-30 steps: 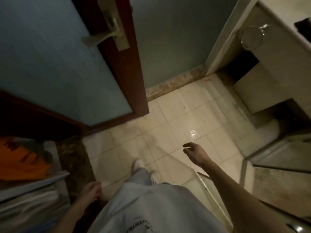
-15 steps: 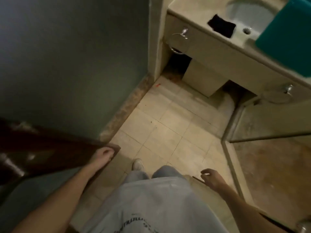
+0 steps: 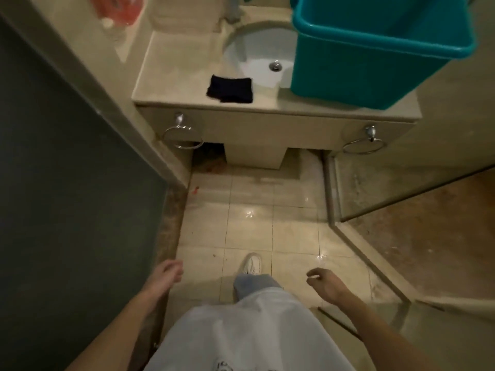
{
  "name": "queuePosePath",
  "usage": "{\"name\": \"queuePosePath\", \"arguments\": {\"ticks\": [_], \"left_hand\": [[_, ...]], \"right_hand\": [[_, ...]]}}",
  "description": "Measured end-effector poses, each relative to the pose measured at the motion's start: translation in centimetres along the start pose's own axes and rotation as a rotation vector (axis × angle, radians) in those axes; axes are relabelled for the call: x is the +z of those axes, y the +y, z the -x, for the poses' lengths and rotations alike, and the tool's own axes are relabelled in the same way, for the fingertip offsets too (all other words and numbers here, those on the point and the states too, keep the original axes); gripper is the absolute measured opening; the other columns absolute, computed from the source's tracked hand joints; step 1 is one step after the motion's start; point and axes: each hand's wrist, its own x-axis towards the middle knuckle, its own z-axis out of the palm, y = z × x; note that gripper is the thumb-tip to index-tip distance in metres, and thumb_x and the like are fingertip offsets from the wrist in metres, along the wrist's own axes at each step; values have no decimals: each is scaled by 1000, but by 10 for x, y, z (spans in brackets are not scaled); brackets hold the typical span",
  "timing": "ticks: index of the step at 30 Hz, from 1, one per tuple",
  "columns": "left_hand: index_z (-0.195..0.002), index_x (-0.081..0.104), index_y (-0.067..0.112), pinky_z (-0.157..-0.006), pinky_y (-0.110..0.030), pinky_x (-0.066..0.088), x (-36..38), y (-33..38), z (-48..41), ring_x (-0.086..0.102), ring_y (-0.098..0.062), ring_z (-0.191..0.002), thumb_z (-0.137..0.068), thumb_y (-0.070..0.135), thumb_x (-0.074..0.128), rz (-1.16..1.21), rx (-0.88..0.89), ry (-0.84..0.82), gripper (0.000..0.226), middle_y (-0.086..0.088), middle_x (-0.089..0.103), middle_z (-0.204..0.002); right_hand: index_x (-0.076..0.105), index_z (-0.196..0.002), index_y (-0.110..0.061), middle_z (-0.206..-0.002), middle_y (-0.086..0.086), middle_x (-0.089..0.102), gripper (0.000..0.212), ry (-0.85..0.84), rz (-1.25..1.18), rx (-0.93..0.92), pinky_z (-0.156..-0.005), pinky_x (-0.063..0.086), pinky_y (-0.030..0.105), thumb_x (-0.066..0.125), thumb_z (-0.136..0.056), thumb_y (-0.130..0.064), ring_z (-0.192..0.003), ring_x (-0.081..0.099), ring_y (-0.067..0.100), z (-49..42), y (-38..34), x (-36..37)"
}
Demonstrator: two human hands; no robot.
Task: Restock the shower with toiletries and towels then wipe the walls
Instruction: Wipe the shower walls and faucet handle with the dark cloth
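The left hand (image 3: 167, 274) is held low with its fingers loosely curled, and nothing is gripped in it; it hangs just beside a dark wall panel (image 3: 67, 183). The right hand (image 3: 325, 286) is likewise held out empty, its fingers relaxed and bent inward, the thumb apart from them. Between the two hands a white shoe (image 3: 251, 265) is planted on the pale tiled floor (image 3: 294, 231).

Just to the right of the right hand the shower (image 3: 428, 250) is seen. Its brown floor lies behind a glass edge, untouched by either hand.

Well ahead of the hands a beige vanity counter (image 3: 174, 76) is set. A folded black cloth (image 3: 230, 89) is laid on it, ahead of the left hand and just beside the white sink basin (image 3: 257, 52). A teal plastic tub (image 3: 375, 49) is rested on the counter ahead of the right hand, overlapping the basin's right side — its contents cannot be made out.

A chrome towel ring (image 3: 182, 136) is fixed to the counter's front ahead of the left hand, and a second ring (image 3: 364, 144) ahead of the right.
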Motion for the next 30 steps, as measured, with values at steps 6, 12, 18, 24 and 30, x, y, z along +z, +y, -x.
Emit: {"name": "queuePosePath", "arguments": {"ticks": [6, 12, 18, 24, 30], "left_hand": [[-127, 62, 0, -71, -26, 46, 1, 55, -48, 63, -20, -91, -104, 14, 53, -73, -87, -9, 29, -19, 66, -116], [-127, 61, 1, -75, -28, 49, -8, 141, -109, 63, -24, -93, -104, 13, 53, -80, -73, -10, 27, -20, 66, -115], [-120, 65, 11, -84, -30, 53, -25, 255, -185, 67, -26, -105, -104, 17, 53, -67, 73, -69, 21, -16, 69, -116], [-110, 69, 26, -94, -41, 54, -40, 400, -238, 69, -18, -98, -101, 27, 58, -114, 307, -122, 14, 0, 73, -103], [-108, 69, 25, -87, -34, 57, -43, 495, -261, 70, -15, -94, -98, 24, 63, -89, 450, 8, 12, 2, 72, -98]], "right_hand": [[66, -123, -18, -110, 5, 68, 28, 130, -106, -140, -81, 42, 23, 59, -97, -24, -103, 64, 21, -43, -108, -101], [66, -120, -16, -109, 7, 66, 25, 173, -200, -150, -84, 45, 26, 59, -97, -23, -101, 63, 20, -91, -177, -166], [66, -120, -21, -104, 2, 68, 26, 235, -194, -134, -84, 44, 24, 57, -96, -22, -101, 64, 19, -142, -255, -197], [62, -123, -22, -107, -4, 63, 24, 348, -278, -236, -92, 46, 27, 57, -99, -19, -100, 60, 14, -181, -379, -231], [62, -124, -15, -111, -1, 66, 30, 266, -360, -210, -100, 50, 33, 60, -94, -19, -104, 63, 17, -216, -461, -250]]}}
